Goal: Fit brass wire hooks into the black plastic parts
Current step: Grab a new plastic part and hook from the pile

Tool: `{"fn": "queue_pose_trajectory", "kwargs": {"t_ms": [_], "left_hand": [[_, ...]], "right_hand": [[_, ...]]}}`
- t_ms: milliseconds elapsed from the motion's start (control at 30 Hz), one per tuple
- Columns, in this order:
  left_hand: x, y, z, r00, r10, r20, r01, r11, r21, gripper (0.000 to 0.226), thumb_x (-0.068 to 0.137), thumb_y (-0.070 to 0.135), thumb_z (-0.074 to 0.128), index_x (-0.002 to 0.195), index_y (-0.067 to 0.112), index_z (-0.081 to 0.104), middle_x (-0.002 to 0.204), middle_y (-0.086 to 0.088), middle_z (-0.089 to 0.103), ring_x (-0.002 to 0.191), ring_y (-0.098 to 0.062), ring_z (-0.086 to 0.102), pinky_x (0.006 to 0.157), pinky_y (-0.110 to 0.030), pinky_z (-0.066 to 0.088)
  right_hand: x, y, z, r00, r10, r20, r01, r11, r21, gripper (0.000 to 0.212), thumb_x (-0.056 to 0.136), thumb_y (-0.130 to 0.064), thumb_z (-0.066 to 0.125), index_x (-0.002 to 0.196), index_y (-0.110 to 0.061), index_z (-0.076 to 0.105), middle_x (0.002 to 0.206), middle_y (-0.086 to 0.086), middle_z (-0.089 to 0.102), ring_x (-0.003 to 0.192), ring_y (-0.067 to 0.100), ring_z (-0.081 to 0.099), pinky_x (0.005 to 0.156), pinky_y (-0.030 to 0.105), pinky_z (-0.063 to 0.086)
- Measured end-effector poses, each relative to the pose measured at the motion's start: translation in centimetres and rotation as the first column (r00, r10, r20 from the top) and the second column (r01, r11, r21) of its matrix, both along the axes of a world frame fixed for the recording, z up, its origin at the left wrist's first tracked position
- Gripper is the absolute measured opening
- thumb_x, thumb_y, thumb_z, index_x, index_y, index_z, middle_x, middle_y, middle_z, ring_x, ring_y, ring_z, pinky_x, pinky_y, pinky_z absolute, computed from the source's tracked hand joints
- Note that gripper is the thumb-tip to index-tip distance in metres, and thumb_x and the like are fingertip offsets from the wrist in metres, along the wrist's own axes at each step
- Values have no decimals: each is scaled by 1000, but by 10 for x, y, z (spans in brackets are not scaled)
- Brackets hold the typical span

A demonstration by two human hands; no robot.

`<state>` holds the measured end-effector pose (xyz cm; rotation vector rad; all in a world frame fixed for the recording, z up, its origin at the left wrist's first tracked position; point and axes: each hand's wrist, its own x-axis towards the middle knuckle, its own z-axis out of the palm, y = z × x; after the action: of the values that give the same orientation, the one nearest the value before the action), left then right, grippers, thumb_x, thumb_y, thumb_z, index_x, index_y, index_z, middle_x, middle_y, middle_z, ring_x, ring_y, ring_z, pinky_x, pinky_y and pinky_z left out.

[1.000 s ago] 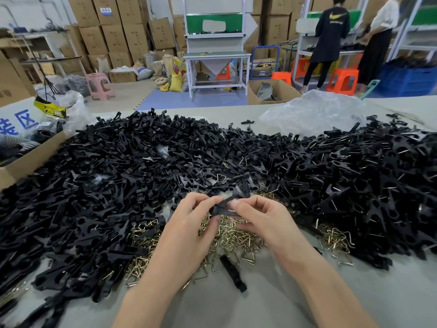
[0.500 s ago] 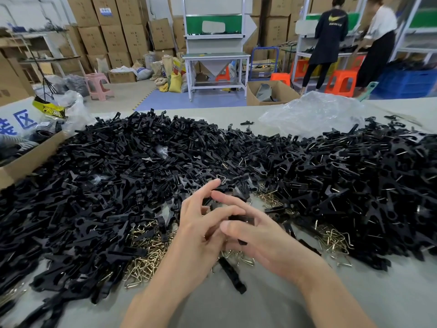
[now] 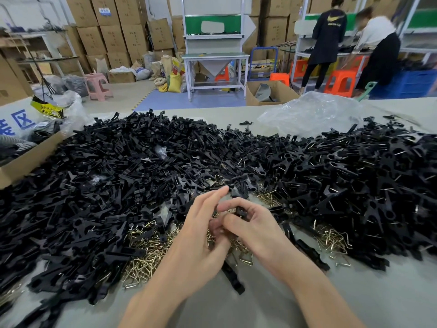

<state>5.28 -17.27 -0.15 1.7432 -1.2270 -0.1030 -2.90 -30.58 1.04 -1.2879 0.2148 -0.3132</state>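
Black plastic parts heaped round brass wire hooks on table.

Right hand: fingers curled, pinching a black part.
Left hand: index finger raised straight, other fingers blurred against right hand.

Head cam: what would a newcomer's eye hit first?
A heap of black plastic parts spans the table left to right. Along its near edge, shiny brass wire hooks spill out. At centre the left hand and right hand meet, the right pinching one black part.
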Motion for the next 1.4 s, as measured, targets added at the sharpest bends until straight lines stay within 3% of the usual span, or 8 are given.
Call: {"fn": "queue_pose_trajectory", "kwargs": {"t_ms": [267, 433, 600, 700, 967, 1133, 1300, 1400], "left_hand": [[-10, -1, 4, 996, -57, -64, 58, 998, 8, 59, 86, 21, 47, 141, 43, 45, 144, 20, 42, 124, -5, 52, 97, -18, 46], [-11, 1, 14, 924, -185, -336, 154, 981, -117, 47, 94, 9, 42, 127, 34, 64, 128, 7, 60, 112, -8, 61, 89, -18, 49], [-10, 4, 22, 865, -220, -451, 182, 975, -127, 31, 100, 42, 52, 127, 33, 64, 121, 3, 70, 112, -15, 67, 96, -23, 50], [-7, 3, 20, 805, -284, -520, 246, 959, -143, 55, 90, 58, 62, 130, 20, 61, 98, -14, 72, 91, -31, 71, 93, -41, 55], [4, 3, 15, 671, -375, -640, 314, 925, -214, 32, 93, 39, 70, 113, 17, 61, 123, -16, 65, 77, -33, 69, 87, -48, 55], [7, 6, 14, 603, -367, -708, 325, 924, -203, 32, 95, 37, 68, 118, 16, 63, 109, -26, 67, 76, -35, 69, 83, -44, 56], [-1, 3, 15, 714, -272, -645, 288, 954, -83, 16, 89, 30, 68, 102, 24, 63, 82, -3, 68, 78, -27, 71, 71, -35, 59], [-6, 1, 15, 752, -238, -615, 236, 968, -87, 16, 86, 24, 70, 88, 17, 56, 83, -4, 67, 69, -22, 71, 61, -29, 57]], "right_hand": [[0, 1, 0, 1000, 5, -26, -7, 994, -105, 13, 93, -7, 64, 99, -14, 74, 86, 7, 76, 79, 15, 72, 72, 22, 55], [1, 1, 0, 999, -1, -51, -6, 990, -142, 13, 86, -26, 69, 95, -19, 75, 75, 3, 70, 69, 14, 65, 64, 24, 54], [-4, -6, -1, 994, -61, -94, 29, 949, -314, 53, 71, -74, 72, 81, -22, 66, 55, 4, 56, 44, 13, 48, 49, 22, 39], [-7, -10, -1, 996, 8, -91, -36, 949, -312, 86, 52, -96, 63, 91, -20, 73, 46, -2, 56, 39, 8, 47, 53, 19, 42], [-11, -3, 3, 976, 189, -106, -210, 947, -242, 71, 65, -89, 59, 98, -29, 75, 52, -4, 58, 43, 6, 50, 51, 20, 40], [-11, 2, 2, 947, 311, -83, -319, 941, -115, 66, 74, -88, 52, 96, -29, 70, 59, -7, 57, 52, 10, 49, 57, 24, 42], [-11, 4, 1, 915, 402, -27, -402, 915, 25, 77, 81, -80, 54, 107, -7, 55, 79, 4, 34, 59, 10, 32, 59, 25, 43], [-10, 6, 5, 915, 401, -43, -402, 915, -36, 58, 64, -76, 77, 89, -26, 62, 74, -7, 42, 57, 9, 32, 57, 25, 43]]}}
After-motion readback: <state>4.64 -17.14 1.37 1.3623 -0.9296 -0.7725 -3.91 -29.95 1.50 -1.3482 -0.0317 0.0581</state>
